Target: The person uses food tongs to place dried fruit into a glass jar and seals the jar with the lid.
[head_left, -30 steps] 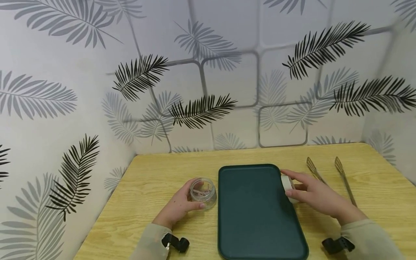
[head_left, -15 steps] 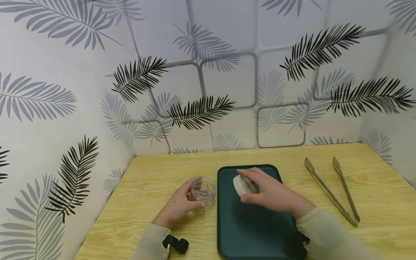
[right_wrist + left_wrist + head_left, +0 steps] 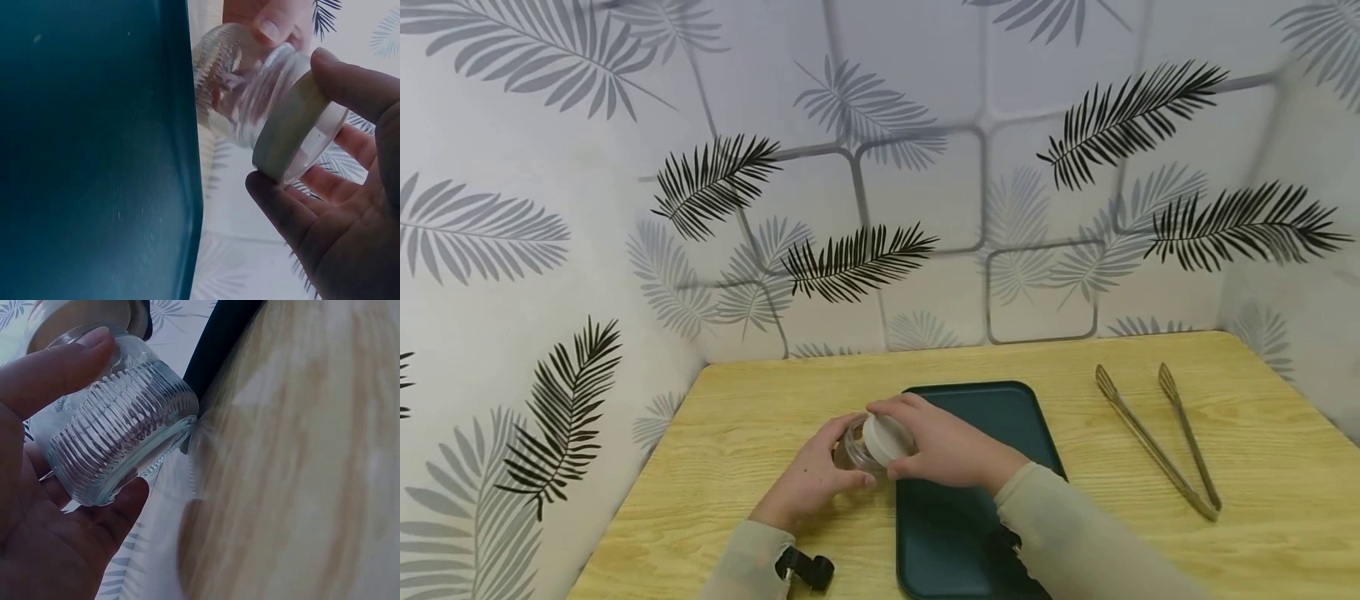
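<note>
My left hand (image 3: 812, 483) grips a small clear glass jar (image 3: 125, 419) with ribbed sides, just left of the tray. In my right hand (image 3: 951, 446) is a round white lid (image 3: 887, 439), pinched by its edge between thumb and fingers. The lid is tilted over the jar's mouth, with the jar's threaded neck showing beside it in the head view. Seen from the right wrist, the lid (image 3: 290, 128) sits right at the neck of the jar (image 3: 228, 84). Something pinkish shows through the jar's glass.
A dark green rectangular tray (image 3: 940, 542) lies on the wood-grain table (image 3: 760, 400), partly under my right forearm. To its right, metal tongs (image 3: 1157, 446) lie spread in a V. A leaf-patterned wall (image 3: 925, 292) stands behind the table.
My right hand has carried the lid from the tray's right edge leftward across the tray to the jar's mouth. The left hand has stayed around the jar.
</note>
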A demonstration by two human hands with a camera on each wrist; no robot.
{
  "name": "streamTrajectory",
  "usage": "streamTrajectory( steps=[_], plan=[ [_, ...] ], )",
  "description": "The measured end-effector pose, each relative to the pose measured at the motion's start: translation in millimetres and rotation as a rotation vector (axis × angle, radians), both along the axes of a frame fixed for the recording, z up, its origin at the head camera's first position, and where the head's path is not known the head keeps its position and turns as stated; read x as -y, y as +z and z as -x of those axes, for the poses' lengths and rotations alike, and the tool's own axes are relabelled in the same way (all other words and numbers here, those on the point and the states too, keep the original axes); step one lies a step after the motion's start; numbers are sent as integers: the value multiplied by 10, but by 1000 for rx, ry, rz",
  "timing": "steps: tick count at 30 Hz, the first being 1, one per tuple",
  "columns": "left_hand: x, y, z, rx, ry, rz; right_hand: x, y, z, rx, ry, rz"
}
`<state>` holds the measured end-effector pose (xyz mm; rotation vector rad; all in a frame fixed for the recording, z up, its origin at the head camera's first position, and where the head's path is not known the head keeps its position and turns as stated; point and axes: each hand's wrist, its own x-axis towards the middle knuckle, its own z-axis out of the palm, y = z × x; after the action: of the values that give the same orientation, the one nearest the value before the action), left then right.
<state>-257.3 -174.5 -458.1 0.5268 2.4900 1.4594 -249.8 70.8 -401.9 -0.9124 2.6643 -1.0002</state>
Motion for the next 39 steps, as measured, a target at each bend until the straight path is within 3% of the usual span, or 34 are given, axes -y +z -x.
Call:
streamTrajectory(
  steps=[8,18,21,26,35,39],
  plan=[
    [-19,5,-17,-28,-23,-10,147,-37,87,-50,59,-87],
    [8,-25,-12,8,-31,-17,127,-16,121,-192,238,-192],
    [2,-28,-5,5,-42,-11,115,-24,131,-192,252,-189],
    [-23,0,-16,0,-31,5,147,-39,128,-129,150,-182],
    [-57,32,-15,-68,-32,16,277,-46,74,-118,-114,-209],
    [-53,12,-15,-72,-37,21,271,-60,54,-125,-101,-212]
  ],
)
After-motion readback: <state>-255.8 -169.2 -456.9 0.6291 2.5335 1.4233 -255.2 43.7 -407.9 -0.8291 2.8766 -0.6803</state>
